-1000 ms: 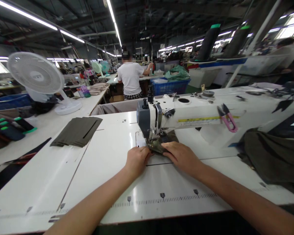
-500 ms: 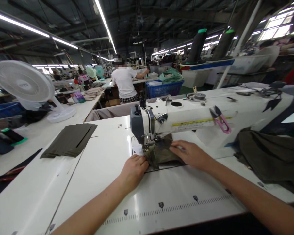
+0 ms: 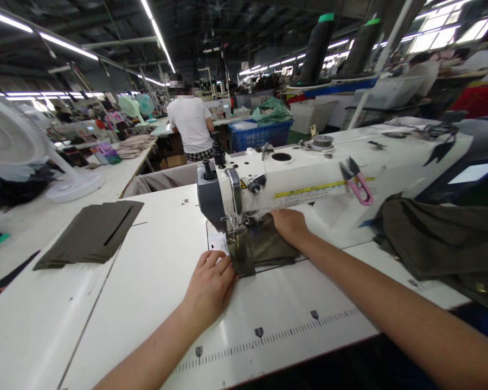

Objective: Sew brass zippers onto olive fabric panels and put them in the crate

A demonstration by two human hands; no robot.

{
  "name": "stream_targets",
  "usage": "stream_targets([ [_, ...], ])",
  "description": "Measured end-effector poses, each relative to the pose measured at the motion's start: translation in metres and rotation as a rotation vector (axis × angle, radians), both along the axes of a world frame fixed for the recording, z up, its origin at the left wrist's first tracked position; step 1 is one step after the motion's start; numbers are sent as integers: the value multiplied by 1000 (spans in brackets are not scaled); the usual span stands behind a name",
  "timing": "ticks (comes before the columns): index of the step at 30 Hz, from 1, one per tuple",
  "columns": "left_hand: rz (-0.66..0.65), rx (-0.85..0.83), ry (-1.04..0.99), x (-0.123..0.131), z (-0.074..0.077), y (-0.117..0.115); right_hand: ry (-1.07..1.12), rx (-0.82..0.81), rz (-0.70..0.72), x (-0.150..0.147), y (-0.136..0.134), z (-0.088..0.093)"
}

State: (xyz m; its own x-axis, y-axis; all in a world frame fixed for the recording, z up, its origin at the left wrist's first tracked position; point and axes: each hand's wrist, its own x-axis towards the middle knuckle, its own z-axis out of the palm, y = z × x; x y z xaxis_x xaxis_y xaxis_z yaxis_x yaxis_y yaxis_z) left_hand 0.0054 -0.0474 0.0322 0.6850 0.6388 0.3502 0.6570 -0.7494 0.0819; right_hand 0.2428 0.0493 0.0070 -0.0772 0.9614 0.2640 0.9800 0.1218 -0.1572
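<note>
A dark olive cloth piece (image 3: 268, 245) lies under the needle area of a white sewing machine (image 3: 309, 168). At the cloth's left edge, my left hand (image 3: 212, 279) rests palm down on the table, fingers bent and close together, their tips by the cloth. My right hand (image 3: 290, 227) lies on the cloth's upper right part, its fingertips hidden behind the hand at the fabric. Pink-handled snips (image 3: 361, 189) hang on the machine's front.
Olive cut pieces (image 3: 89, 233) are stacked on the table (image 3: 146, 303) at left. More olive cloth (image 3: 443, 238) lies at right. A white fan (image 3: 12, 130) stands at far left; a person (image 3: 190, 122) is beyond the machine.
The view has shifted. My right hand has moved farther up along the cloth, toward the machine. The cloth lies flatter, and the person beyond has drawn in an outstretched arm.
</note>
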Motion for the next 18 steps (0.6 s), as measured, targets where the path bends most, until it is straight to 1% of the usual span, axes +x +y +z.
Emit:
stream_targets([
  [3,18,13,23,0,-3,-1,-51,51,-29,-5,-8,13],
  [5,20,-4,25,-1,-5,-2,-84,95,-24,-13,-24,22],
  [7,21,-26,13,-2,-7,-2,-91,148,90,-25,-48,24],
  [9,20,-34,-11,-3,-8,-2,-36,214,389,-39,-75,18],
  [10,22,-31,-28,-3,-8,-3,4,233,498,-45,-86,13],
  [11,24,-21,-49,-3,-9,-3,34,243,574,-50,-95,8],
  [12,25,-3,-73,-4,-9,-3,53,243,614,-54,-101,3],
  [14,44,44,-124,-5,-11,-1,48,236,623,-58,-106,-5],
  [16,71,91,-160,-7,-14,2,19,240,619,-58,-104,-7],
  [18,43,117,-174,-9,-18,6,-8,253,619,-57,-101,-5],
])
